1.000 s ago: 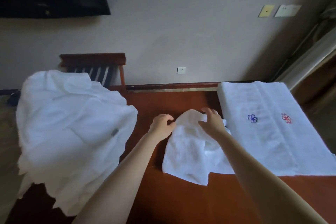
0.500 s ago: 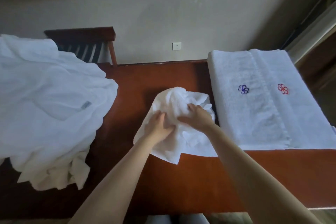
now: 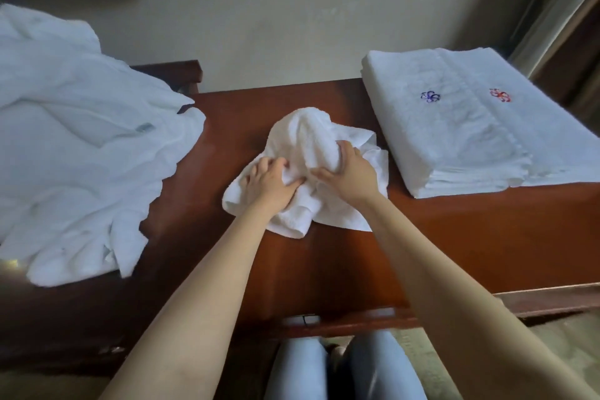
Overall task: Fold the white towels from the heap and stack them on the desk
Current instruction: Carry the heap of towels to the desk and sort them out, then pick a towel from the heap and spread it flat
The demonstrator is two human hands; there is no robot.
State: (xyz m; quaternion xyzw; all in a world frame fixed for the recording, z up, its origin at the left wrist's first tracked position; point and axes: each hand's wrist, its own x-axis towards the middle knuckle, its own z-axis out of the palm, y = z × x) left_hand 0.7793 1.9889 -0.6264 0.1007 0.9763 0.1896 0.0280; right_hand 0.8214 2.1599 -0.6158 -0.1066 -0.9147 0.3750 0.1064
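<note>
We see a crumpled white terry towel (image 3: 311,136) lying in the middle of the reddish-brown wooden counter (image 3: 454,237), between the big loose heap of white towels (image 3: 81,140) on the left and the neat stack of folded white towels (image 3: 454,146) on the right, and touching neither. The left grip (image 3: 269,185) is on the towel's near left part, its fingers curled into the cloth and its thumb pressed into a fold, so it is grasping the towel. The right grip (image 3: 349,177) sits just beside it, its fingers wrapped over a raised bunch of the same towel and clenched on that cloth. We note a small blue embroidered flower (image 3: 431,96) and a red one (image 3: 500,95) on the top of the stack. The heap spills over the counter's left edge. Behind it a dark wooden chair back (image 3: 181,70) shows against the pale wall.
</note>
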